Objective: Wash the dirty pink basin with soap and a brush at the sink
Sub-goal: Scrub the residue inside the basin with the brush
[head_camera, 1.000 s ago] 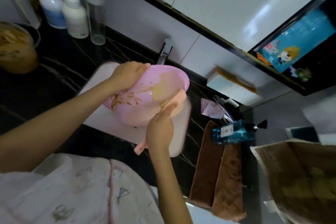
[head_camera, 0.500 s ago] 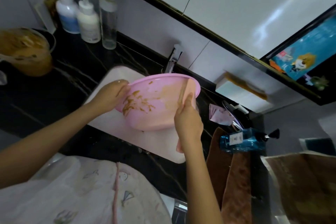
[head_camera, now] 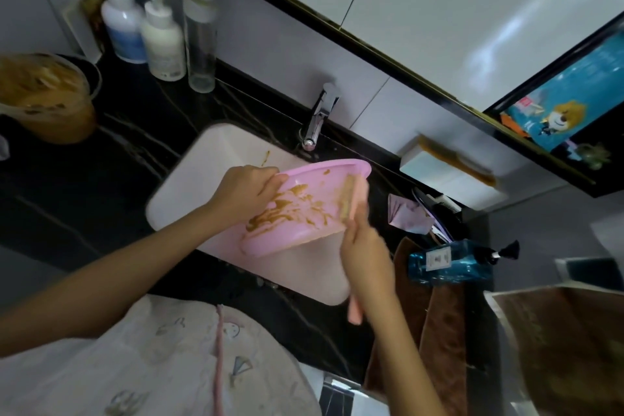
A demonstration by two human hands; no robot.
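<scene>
Pink basin (head_camera: 297, 213), smeared with brown muck, tips over the white sink (head_camera: 209, 159). The left hand (head_camera: 248, 191) grips its rim. The right hand (head_camera: 366, 253) grips a pink brush (head_camera: 358, 201) touching its inside.

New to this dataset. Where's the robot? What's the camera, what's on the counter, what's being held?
No robot here: a person works bare-handed, filmed by one wide-angle camera worn on the head and looking down, so both arms enter from below. The left hand grips the rim of the pink basin, tilted over the white sink and smeared brown inside. The right hand grips a pink brush, its head against the basin's inner wall. On the black counter: a blue-labelled pump bottle, a white pump bottle, a clear bottle, a tub of brown mush at the left, and a blue bottle lying on a brown towel at the right.
</scene>
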